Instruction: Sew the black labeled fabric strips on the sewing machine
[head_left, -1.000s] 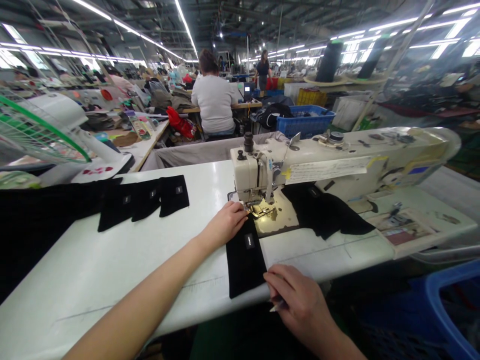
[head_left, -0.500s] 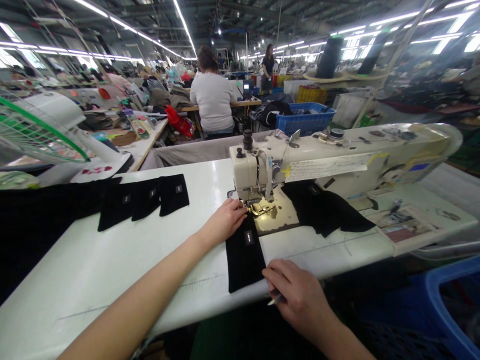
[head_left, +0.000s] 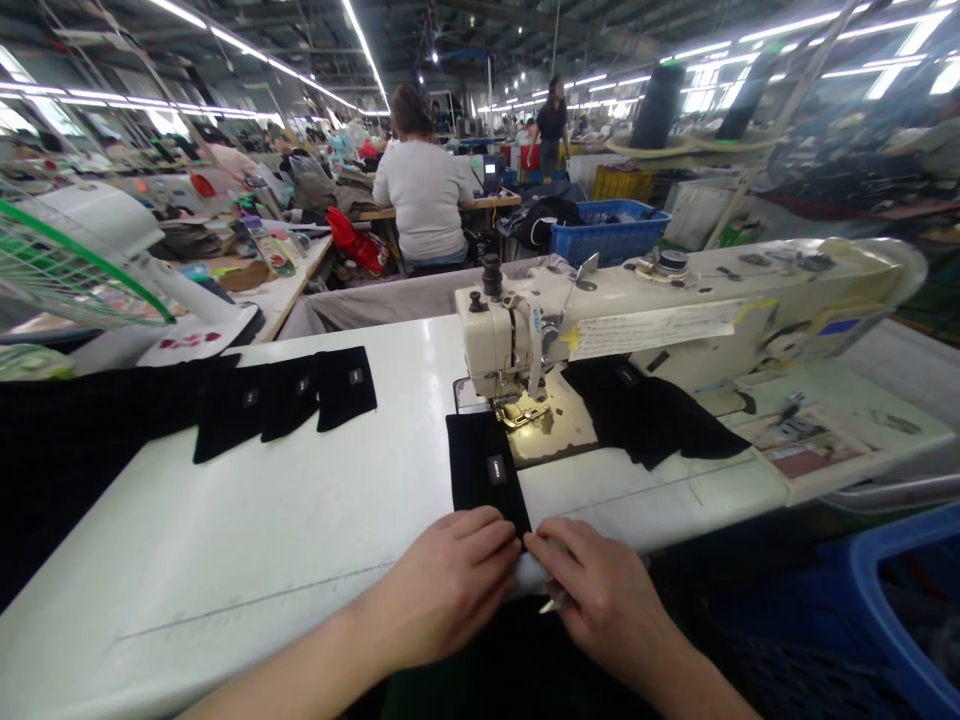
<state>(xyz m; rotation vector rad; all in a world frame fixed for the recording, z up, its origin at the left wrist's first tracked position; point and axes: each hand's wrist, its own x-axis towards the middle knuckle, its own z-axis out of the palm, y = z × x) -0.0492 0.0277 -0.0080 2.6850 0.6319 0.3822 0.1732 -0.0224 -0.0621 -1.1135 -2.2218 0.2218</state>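
A black fabric piece (head_left: 480, 460) with a small white-lettered label (head_left: 496, 470) lies on the table, its far end beside the presser foot (head_left: 517, 415) of the sewing machine (head_left: 600, 320). Over its near end my left hand (head_left: 469, 570) is closed, fingertips gripping the edge. My right hand (head_left: 592, 585) pinches the near right corner, almost touching the left fingertips. A slim pointed metal tip (head_left: 555, 603) sticks out from under the right fingers; the rest of that tool is hidden.
More labelled black pieces (head_left: 345, 390) overlap at the left, and others (head_left: 652, 415) lie right of the needle. A fan (head_left: 82, 260) stands at far left. One blue basket (head_left: 870, 600) is at lower right. A person in a white shirt (head_left: 424, 200) sits ahead.
My left hand has come back from beside the presser foot to the near end of the black fabric piece. My right hand stays at the corner.
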